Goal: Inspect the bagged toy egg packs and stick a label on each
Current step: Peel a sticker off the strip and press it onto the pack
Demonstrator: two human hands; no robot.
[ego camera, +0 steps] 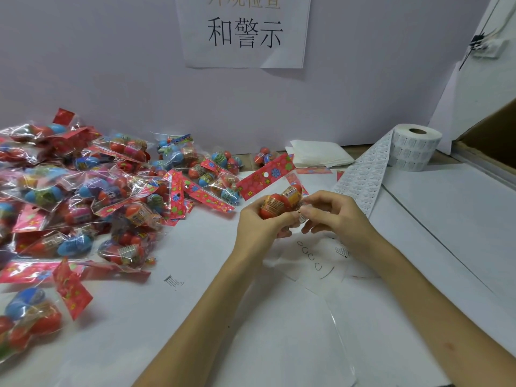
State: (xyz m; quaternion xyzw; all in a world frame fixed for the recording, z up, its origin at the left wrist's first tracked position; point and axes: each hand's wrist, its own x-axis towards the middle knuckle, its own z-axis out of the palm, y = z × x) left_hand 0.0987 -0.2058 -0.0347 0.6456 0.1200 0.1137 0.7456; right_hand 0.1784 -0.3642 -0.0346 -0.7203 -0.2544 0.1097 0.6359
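Note:
My left hand [258, 223] grips a bagged toy egg pack [279, 201] with red and orange eggs; its red flowered header card [265, 175] sticks up and to the left. My right hand [331, 216] pinches a small white label [301, 216] against the pack's right side. Both hands meet above the middle of the white table [279, 331]. A label roll [413, 148] stands at the back right, and its printed strip [365, 174] trails down toward my right hand.
A big heap of bagged egg packs [83, 191] covers the table's left side. Folded white cloth [318, 156] lies at the back beside the roll. A cardboard box [491, 138] sits at the far right. A paper sign [244, 29] hangs on the wall.

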